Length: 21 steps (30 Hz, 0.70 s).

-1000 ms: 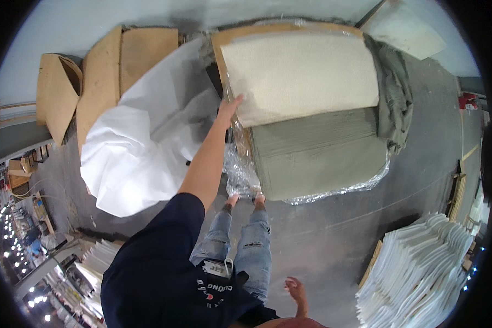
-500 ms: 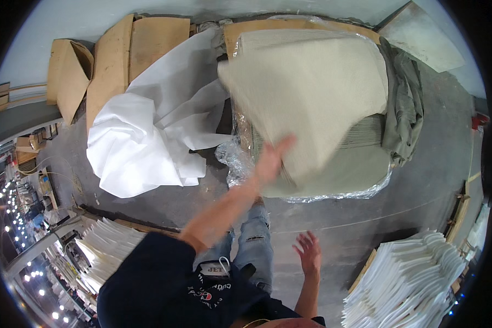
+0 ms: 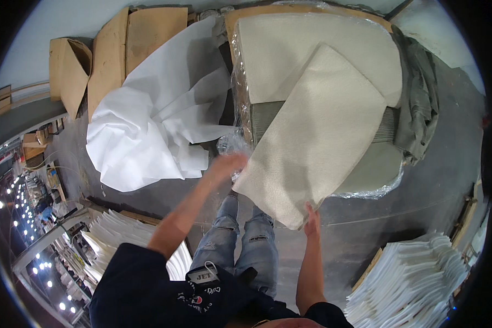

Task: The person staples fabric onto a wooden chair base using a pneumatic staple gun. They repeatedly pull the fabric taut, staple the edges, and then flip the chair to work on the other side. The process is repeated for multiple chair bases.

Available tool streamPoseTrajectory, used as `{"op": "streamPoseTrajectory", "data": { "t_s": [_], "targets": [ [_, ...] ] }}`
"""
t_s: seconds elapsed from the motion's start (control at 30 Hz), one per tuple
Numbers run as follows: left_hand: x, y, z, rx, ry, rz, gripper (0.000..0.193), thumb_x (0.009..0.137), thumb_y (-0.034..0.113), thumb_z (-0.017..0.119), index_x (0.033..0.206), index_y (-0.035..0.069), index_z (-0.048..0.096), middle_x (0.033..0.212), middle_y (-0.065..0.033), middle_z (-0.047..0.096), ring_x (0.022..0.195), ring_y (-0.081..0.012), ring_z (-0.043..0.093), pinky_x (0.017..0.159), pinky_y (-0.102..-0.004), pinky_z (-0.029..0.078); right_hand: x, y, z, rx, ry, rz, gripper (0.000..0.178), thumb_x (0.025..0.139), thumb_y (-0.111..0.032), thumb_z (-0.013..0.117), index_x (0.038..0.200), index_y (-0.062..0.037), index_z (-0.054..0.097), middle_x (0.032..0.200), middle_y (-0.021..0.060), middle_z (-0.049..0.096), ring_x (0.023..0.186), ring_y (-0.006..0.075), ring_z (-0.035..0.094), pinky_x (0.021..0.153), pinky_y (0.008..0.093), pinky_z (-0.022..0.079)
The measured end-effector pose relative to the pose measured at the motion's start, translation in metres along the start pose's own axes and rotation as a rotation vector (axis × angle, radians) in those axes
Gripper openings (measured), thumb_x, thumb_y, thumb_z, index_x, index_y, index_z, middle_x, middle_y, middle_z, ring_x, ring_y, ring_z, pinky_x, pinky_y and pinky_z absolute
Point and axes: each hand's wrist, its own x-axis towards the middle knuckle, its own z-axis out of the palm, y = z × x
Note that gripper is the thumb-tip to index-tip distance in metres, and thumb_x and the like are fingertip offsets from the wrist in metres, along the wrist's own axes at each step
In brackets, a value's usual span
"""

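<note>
A pale beige, felt-like sheet (image 3: 317, 131) lies slantwise across a stack of similar sheets (image 3: 311, 52), its near corner hanging past the stack toward my legs. My left hand (image 3: 230, 165) is at the sheet's left edge, blurred by motion, so its grip does not show clearly. At the near right edge, my right hand (image 3: 312, 221) has its fingers stretched up against the sheet. Below the beige sheets, grey-green layers (image 3: 374, 164) show their folded edges. Clear plastic wrap (image 3: 366, 192) surrounds the stack's base.
Crumpled white cloth (image 3: 128, 142) lies left of the stack, with brown cardboard (image 3: 156, 41) behind it. Grey-green fabric (image 3: 421, 104) is bunched at the right. Piles of white sheets stand at the near left (image 3: 117, 232) and near right (image 3: 404, 279).
The beige sheet has come toward me and now lies diagonally over the stack. My left hand has moved left and slightly nearer; my right hand has risen to the sheet's edge.
</note>
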Motion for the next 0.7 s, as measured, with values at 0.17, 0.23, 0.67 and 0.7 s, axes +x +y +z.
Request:
{"op": "streamPoseTrajectory", "data": {
  "t_s": [0.17, 0.23, 0.67, 0.7],
  "targets": [
    [0.175, 0.083, -0.031, -0.188, 0.410, 0.187, 0.071, 0.089, 0.043, 0.074, 0.137, -0.004, 0.053, 0.133, -0.0147, 0.060, 0.124, -0.0235, 0.054, 0.104, -0.0350, 0.042, 0.026, -0.011, 0.020, -0.126, -0.038, 0.040, 0.084, 0.089, -0.037, 0.076, 0.151, 0.0007, 0.033, 0.147, 0.0133, 0.045, 0.134, 0.0299, 0.046, 0.109, 0.0413, 0.042],
    [0.209, 0.083, -0.012, -0.128, 0.602, 0.115, 0.079, 0.085, 0.043, 0.078, 0.137, -0.009, 0.050, 0.131, -0.0196, 0.059, 0.126, -0.0253, 0.053, 0.104, -0.0374, 0.041, 0.023, -0.010, 0.017, -0.126, -0.034, 0.073, 0.082, 0.090, -0.036, 0.075, 0.151, -0.0007, 0.032, 0.147, 0.0130, 0.046, 0.134, 0.0294, 0.047, 0.110, 0.0411, 0.041],
    [0.199, 0.152, -0.042, -0.499, 0.281, -0.060, 0.085, 0.072, 0.045, 0.089, 0.131, -0.004, 0.053, 0.122, -0.0115, 0.063, 0.112, -0.0241, 0.063, 0.093, -0.0384, 0.052, 0.008, -0.003, -0.001, 0.032, -0.133, 0.183, 0.087, 0.090, -0.035, 0.075, 0.153, -0.0007, 0.026, 0.149, 0.0156, 0.043, 0.134, 0.0318, 0.047, 0.110, 0.0448, 0.044],
    [0.208, 0.152, -0.059, -0.396, 0.252, -0.096, 0.081, 0.073, 0.043, 0.089, 0.129, -0.003, 0.054, 0.122, -0.0113, 0.064, 0.113, -0.0247, 0.063, 0.093, -0.0386, 0.053, 0.009, -0.005, -0.001, 0.022, -0.193, 0.194, 0.089, 0.089, -0.034, 0.076, 0.153, -0.0009, 0.025, 0.149, 0.0160, 0.043, 0.135, 0.0320, 0.046, 0.110, 0.0454, 0.044]
  ]
}}
